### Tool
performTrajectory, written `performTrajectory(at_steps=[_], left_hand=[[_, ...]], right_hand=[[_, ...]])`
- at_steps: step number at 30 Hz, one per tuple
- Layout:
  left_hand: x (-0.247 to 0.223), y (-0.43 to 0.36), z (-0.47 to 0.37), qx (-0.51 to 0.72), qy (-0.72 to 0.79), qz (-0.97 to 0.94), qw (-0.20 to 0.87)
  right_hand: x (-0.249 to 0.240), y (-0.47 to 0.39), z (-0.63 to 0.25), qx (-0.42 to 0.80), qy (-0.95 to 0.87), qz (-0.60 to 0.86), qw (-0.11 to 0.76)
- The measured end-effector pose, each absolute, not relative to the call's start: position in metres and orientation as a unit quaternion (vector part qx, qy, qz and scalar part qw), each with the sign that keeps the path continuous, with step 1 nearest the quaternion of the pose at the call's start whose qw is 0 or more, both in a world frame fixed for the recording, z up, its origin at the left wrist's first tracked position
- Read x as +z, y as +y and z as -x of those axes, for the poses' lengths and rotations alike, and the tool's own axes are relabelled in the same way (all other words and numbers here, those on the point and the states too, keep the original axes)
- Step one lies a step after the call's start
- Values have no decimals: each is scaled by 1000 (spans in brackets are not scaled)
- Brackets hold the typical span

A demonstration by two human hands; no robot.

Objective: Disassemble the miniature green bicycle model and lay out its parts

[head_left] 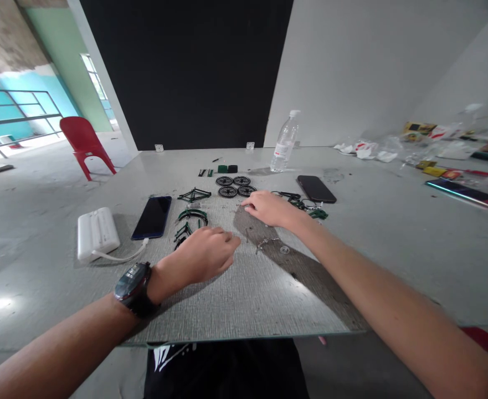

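My left hand [210, 252] hovers low over the near middle of the table, its fingers curled inward; anything inside them is hidden. My right hand [268, 208] reaches forward, fingertips bent down together at the tabletop beside tiny metal pieces [224, 206]. Whatever its fingertips pinch is too small to make out. Just beyond it lie several black spoked toy wheels [227, 192]. Left of them is a dark miniature bicycle frame [194, 194], with green curved fenders [193, 215] nearer. Between my forearms rest a thin silvery chain-like part [267, 241] and a small round disc [284, 250].
A white power bank [98, 234] is cabled to a phone [152, 218] at left. Another phone [316, 189] lies right of more green parts [318, 213]. A clear water bottle [284, 144] stands behind. Plastic wrappings [387, 155] and a third phone [468, 194] lie far right.
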State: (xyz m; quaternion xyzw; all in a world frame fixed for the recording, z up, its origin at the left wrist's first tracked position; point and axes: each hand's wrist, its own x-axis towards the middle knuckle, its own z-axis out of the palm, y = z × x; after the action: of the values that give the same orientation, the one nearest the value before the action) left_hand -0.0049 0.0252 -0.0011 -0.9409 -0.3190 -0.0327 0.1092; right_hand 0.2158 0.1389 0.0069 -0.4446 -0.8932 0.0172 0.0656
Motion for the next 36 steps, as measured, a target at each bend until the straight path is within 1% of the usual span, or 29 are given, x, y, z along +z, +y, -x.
performTrajectory(at_steps=[19, 24, 36], left_hand=[[-2, 25, 5, -35, -316, 942, 108], [0, 24, 4, -44, -316, 942, 104], [0, 24, 4, -41, -318, 942, 101]], right_hand=[[5, 139, -214, 30, -894, 444, 61], [7, 136, -212, 15, -899, 432, 67], [9, 135, -211, 12, -896, 442, 47]])
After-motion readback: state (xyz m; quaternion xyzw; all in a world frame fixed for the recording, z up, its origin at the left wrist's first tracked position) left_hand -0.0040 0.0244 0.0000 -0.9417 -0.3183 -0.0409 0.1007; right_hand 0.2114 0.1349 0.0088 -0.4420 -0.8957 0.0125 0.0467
